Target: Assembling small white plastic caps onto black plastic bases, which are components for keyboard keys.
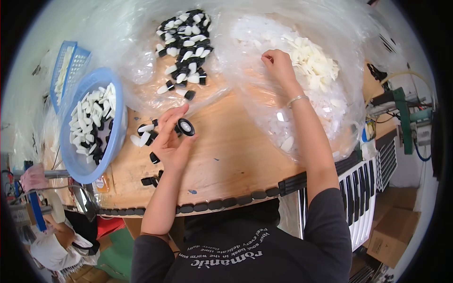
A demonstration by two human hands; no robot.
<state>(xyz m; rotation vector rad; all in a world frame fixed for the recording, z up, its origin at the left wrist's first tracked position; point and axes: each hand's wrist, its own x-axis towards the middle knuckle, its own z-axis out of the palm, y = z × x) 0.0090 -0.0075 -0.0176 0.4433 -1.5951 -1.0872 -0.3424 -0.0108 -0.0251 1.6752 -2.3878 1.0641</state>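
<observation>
Right hand [279, 63] fingertips in white pieces [314, 63]

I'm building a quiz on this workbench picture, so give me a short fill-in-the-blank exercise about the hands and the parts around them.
1. The left hand holds a small round ____ part over the wooden table.
2. The right hand reaches into the pile of ____ pieces lying on clear plastic.
3. The round basin of black and white parts, on the person's left, is ____ in colour.

Missing words: black; white; blue
</observation>
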